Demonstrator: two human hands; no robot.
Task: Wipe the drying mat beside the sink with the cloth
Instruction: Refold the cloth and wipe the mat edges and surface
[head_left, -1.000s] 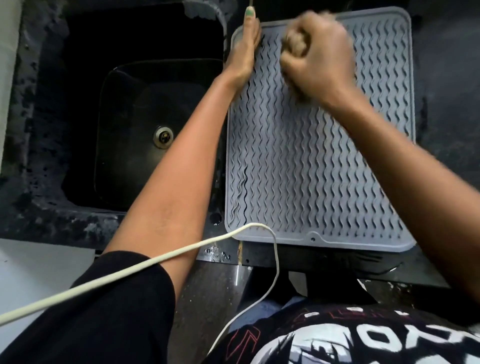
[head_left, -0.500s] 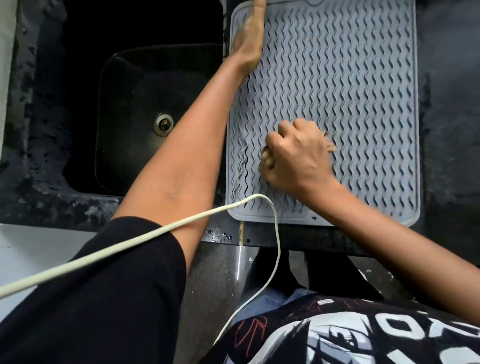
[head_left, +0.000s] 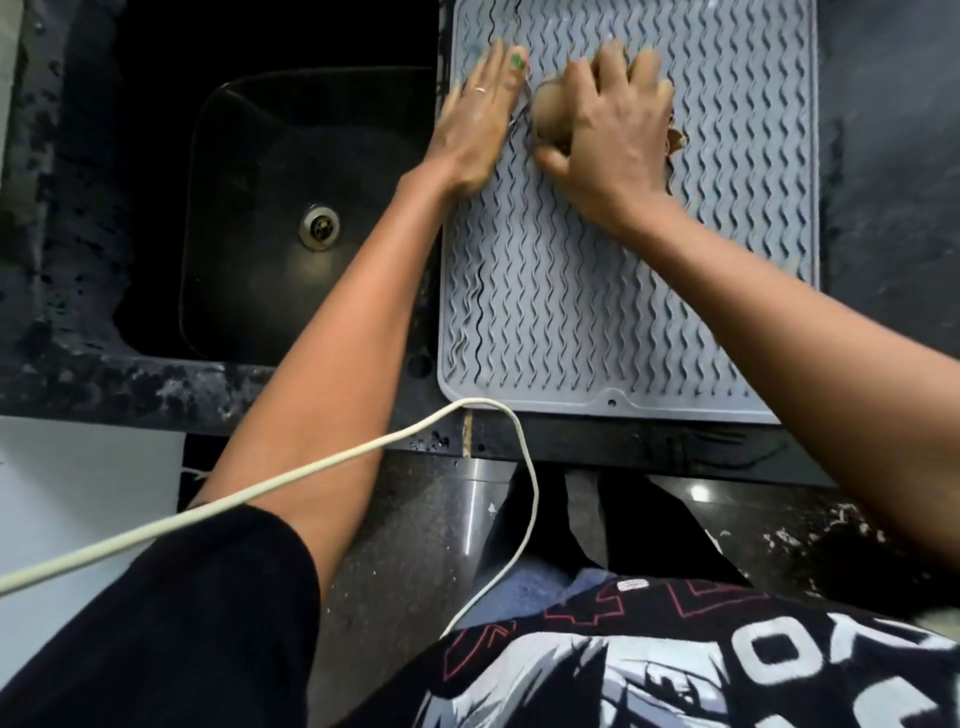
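A grey drying mat (head_left: 597, 322) with wavy ridges lies on the dark counter right of the sink (head_left: 291, 208). My right hand (head_left: 608, 140) is bunched over a brownish cloth (head_left: 550, 111) and presses it on the mat's far left part. Only bits of the cloth show, at the thumb side and at the hand's right edge. My left hand (head_left: 478, 119) lies flat, fingers spread, on the mat's left rim, just left of the right hand.
The black sink has a metal drain (head_left: 319, 227). A white cable (head_left: 322, 462) crosses my left arm and hangs over the counter's front edge. Dark speckled counter (head_left: 883, 156) runs along the mat's right side.
My right hand has swept the cloth from the mat's near left area back up to its far left part. My left hand now sits a bit nearer along the left rim.
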